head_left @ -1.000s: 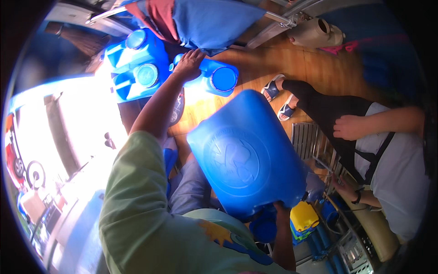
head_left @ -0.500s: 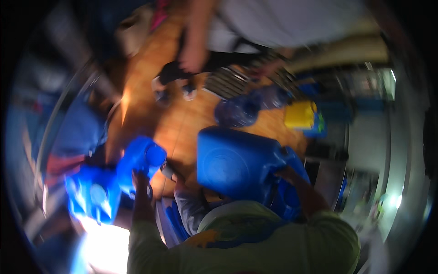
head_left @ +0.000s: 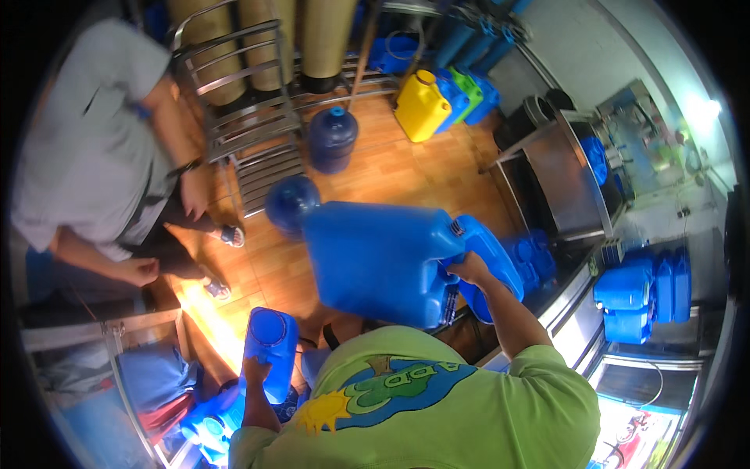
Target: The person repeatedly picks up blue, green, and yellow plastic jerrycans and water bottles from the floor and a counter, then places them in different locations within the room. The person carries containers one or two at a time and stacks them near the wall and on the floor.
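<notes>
A large blue jerrycan (head_left: 371,262) hangs on its side before me, at the end of my right arm. My right hand (head_left: 471,270) is closed at its handle. Against its right side, just under that hand, is a second blue container (head_left: 497,262); whether the same fingers also hold it, I cannot tell. Lower left, my left hand (head_left: 256,370) grips a smaller blue jerrycan (head_left: 273,344) with a round cap facing up. More blue containers (head_left: 211,428) show below that hand, partly hidden by my arm.
Another person (head_left: 117,156) stands at the left beside a metal hand truck (head_left: 254,133). Round blue water bottles (head_left: 333,139) stand on the tiled floor. Beyond are a yellow jerrycan (head_left: 422,105) and tall tan tanks (head_left: 324,39). A metal table (head_left: 566,172) and stacked blue containers (head_left: 625,289) line the right.
My view has swung to the right, and the other person now appears at the left. Both hands keep their jerrycans; the left one is now lower in view. The picture is sharper.
</notes>
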Motion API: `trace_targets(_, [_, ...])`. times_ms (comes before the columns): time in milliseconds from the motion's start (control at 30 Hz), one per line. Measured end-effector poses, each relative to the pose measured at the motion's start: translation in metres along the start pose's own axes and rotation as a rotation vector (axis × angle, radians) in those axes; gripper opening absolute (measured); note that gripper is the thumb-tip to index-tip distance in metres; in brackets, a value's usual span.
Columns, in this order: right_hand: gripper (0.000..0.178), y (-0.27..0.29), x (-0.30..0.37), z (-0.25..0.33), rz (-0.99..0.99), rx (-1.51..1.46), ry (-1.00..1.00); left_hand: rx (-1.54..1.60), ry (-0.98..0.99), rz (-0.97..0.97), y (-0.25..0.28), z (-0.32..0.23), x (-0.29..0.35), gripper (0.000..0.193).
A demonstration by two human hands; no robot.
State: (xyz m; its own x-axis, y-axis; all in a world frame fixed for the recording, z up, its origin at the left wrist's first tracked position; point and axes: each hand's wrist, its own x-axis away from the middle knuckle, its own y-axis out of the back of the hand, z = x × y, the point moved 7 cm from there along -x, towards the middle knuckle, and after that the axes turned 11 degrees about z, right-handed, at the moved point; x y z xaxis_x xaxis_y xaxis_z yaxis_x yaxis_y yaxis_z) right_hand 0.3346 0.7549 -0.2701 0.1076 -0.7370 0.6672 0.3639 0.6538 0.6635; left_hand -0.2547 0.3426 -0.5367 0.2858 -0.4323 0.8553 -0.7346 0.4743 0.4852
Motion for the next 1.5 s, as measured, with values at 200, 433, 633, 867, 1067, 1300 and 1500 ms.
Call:
trace_targets(200, [0.044, 0.125, -0.029, -0.036, -0.144, 0.138, 0.109, -0.307, -0.221, -0.027, 0.017, -0.177, 0.018, 0.066])
trace_targets(433, [0.053, 0.271, -0.133, -0.03, -0.103, 0.524, 0.148, -0.156, -0.253, 0.09, 0.05, -0.359, -0.023, 0.074])
trace_targets(633, [0.047, 0.43, -0.206, -0.01, -0.235, 0.747, 0.269, -0.18, -0.392, -0.013, 0.04, -0.482, -0.082, 0.063])
trace_targets(867, [0.027, 0.534, -0.256, -0.006, -0.265, 1.017, 0.569, 0.173, -0.313, -0.028, 0.089, -0.621, -0.113, 0.053])
trace_targets(1067, [0.017, 0.581, -0.331, -0.027, -0.151, 1.215, 0.956, 0.265, -0.238, -0.269, 0.091, -0.721, -0.074, 0.047])
trace_targets(1300, [0.014, 0.549, -0.41, -0.044, 0.207, 1.37, 1.379, 0.583, -0.068, -0.418, 0.038, -0.763, -0.041, 0.04])
trace_targets(1500, [0.014, 0.465, -0.472, -0.067, 0.445, 1.453, 1.625, 0.722, 0.143, -0.366, 0.014, -0.791, -0.091, 0.043])
